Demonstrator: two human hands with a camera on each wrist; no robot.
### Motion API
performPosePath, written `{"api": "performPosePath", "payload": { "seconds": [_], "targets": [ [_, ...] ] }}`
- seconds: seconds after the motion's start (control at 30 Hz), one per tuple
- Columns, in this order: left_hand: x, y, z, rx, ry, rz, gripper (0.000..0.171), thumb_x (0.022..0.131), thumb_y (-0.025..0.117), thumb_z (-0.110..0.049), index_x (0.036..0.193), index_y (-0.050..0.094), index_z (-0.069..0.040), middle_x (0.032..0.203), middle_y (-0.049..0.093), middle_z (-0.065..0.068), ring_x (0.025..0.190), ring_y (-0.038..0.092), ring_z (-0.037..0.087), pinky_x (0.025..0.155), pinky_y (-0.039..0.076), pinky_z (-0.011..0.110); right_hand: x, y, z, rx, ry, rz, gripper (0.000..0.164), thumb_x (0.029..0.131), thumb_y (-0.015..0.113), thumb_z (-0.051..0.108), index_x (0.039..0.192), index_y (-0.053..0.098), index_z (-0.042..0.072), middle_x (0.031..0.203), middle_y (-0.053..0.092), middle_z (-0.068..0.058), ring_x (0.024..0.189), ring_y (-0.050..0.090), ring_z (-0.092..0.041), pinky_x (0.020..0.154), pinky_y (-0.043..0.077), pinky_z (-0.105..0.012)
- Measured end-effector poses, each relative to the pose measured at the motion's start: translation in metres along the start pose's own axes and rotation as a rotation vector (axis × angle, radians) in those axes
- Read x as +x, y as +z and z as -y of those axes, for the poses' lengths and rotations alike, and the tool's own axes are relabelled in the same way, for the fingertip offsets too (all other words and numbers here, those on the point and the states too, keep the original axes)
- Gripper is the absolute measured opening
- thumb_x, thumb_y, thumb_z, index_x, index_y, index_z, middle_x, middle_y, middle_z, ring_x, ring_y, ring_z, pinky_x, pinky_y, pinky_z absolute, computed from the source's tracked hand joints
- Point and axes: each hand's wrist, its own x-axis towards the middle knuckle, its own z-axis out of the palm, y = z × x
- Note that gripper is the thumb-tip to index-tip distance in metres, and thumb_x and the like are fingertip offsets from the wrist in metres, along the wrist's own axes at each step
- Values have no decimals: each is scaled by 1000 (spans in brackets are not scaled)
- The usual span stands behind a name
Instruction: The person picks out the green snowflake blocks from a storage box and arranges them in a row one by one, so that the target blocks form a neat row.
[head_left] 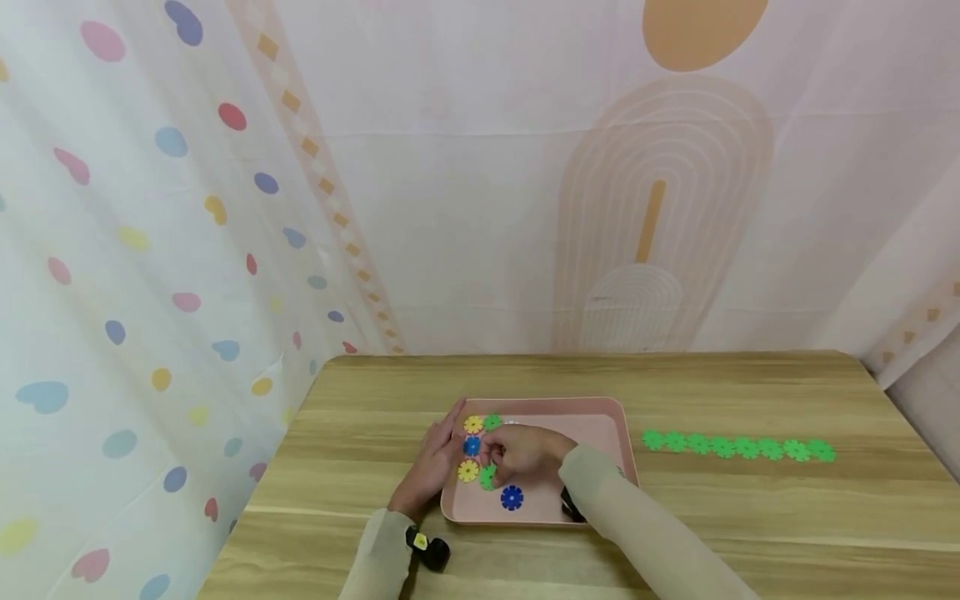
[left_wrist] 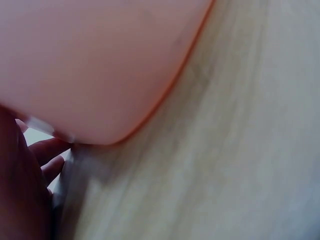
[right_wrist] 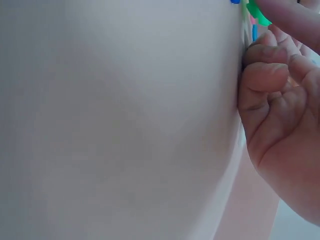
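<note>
My left hand (head_left: pixel 435 460) lies along the left rim of a pink tray (head_left: pixel 555 406), its fingers stretched against the tray's edge. Inside, my right hand (head_left: pixel 525 448) reaches over flat notched plastic discs, its fingers bent downward. The right wrist view shows several fingers curled into the palm, with a green disc (right_wrist: pixel 261 14) beside the thumb side. Whether the fingertips pinch a disc is hidden. Around that hand lie a yellow disc (head_left: pixel 473 425), a blue disc (head_left: pixel 471 447), another yellow disc (head_left: pixel 468 471) and a green disc (head_left: pixel 487 477). A dark blue disc (head_left: pixel 512 498) lies nearer the front rim.
On the wooden table (head_left: pixel 750 517), right of the tray, stretches a row of several green discs (head_left: pixel 746 448). A patterned curtain (head_left: pixel 465 208) hangs behind the table and along its left side. A black wrist device (head_left: pixel 429 550) sits at the left sleeve.
</note>
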Motion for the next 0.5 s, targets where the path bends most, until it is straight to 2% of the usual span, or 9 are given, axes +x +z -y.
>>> {"api": "performPosePath", "payload": {
  "seconds": [0.17, 0.33, 0.5],
  "targets": [
    [0, 0, 0, -18, -34, 0, 54, 107, 36, -23, 159, 22, -21, 164, 21, 9, 151, 0, 40, 117, -3, 63, -3, -2, 1, -32, -34, 17, 16, 85, 73, -2, 91, 63, 9, 77, 53, 4, 69, 47, -9, 66, 40, -21],
    [1, 0, 1, -10, -16, 9, 53, 108, 36, -22, 159, 24, -22, 163, 23, 8, 152, 0, 38, 118, -6, 60, -6, -4, 1, -10, -14, 1, 17, 84, 70, -5, 91, 64, 9, 83, 58, 3, 75, 51, -11, 72, 44, -24],
    [0, 0, 0, 19, -31, 5, 54, 107, 36, -21, 159, 24, -23, 163, 23, 6, 152, -1, 37, 119, -5, 59, -12, -7, 4, -27, -21, -24, 14, 84, 71, -4, 92, 65, 7, 83, 60, 3, 76, 53, -11, 73, 45, -25]
  ]
}}
